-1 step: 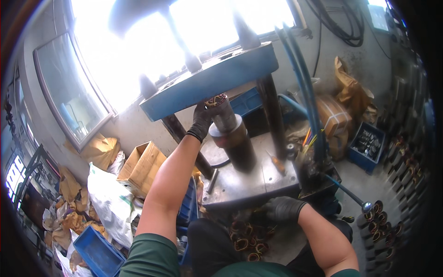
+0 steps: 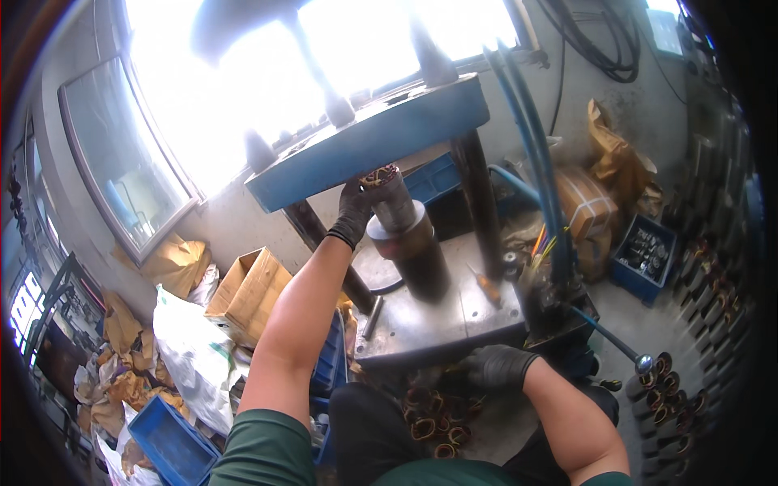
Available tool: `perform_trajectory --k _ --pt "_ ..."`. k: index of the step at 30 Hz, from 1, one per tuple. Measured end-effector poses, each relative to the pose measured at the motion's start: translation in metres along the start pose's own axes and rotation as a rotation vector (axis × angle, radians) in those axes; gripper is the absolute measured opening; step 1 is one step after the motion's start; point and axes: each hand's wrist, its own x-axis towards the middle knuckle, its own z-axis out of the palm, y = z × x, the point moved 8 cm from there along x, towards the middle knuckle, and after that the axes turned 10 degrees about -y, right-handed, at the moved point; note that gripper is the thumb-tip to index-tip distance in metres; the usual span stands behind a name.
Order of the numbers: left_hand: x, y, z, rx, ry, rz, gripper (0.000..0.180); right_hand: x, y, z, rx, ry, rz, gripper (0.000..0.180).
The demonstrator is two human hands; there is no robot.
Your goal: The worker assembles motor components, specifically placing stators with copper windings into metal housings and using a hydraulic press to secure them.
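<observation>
One cylinder (image 2: 395,209) under the blue beam (image 2: 373,139)

And it's the left hand (image 2: 354,215) in the thick of it, gloved in black, half closed, holding the cylinder by its left side; the far fingertips are hidden. Coloured wire shows at the cylinder's top, close below the beam, and its foot is on the pale round top of a thick column (image 2: 425,271). Down low, the right hand (image 2: 498,368), gloved too, is loosely curled just beside the front edge of the plate (image 2: 438,328); whether it holds anything, I cannot tell.

Over to the containers! On the right, a blue bin (image 2: 634,281) is loaded with small metal parts. At left, an open carton (image 2: 264,283) with its contents out of sight, next to a bulging white sack (image 2: 190,356), and a blue tray (image 2: 172,441) tilted below them.

Now the edges: tight up top, the beam just above the left hand, the left post (image 2: 354,289) near its wrist. More room to the right, between column and right post (image 2: 480,206), where a screwdriver (image 2: 489,287) lies on the plate. A short rod (image 2: 374,317) lies near the left edge, and wire-wound rings (image 2: 433,417) crowd the floor below.
</observation>
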Motion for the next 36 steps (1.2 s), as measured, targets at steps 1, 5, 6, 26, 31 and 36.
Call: perform_trajectory --k 1,5,6,26,31,36 --pt "0.0 0.0 0.001 -0.003 0.001 0.001 0.077 -0.001 -0.001 -0.001 -0.005 -0.012 0.01 0.041" --pt "0.002 -0.003 -0.005 -0.138 0.002 0.025 0.067 -0.002 -0.005 -0.006 0.028 0.003 -0.011 0.042" --pt "0.004 -0.005 -0.005 -0.206 -0.043 0.034 0.068 -0.006 -0.01 -0.013 0.04 0.028 -0.014 0.042" --pt "0.007 -0.014 -0.008 0.099 -0.01 0.14 0.063 0.002 0.007 0.015 -0.072 -0.181 0.082 0.041" --pt "0.011 -0.016 -0.019 0.269 0.006 0.187 0.065 0.002 0.011 0.02 0.071 -0.183 0.056 0.039" --pt "0.002 -0.008 -0.014 0.382 0.121 0.162 0.073 -0.005 0.004 0.017 0.08 -0.186 0.071 0.038"
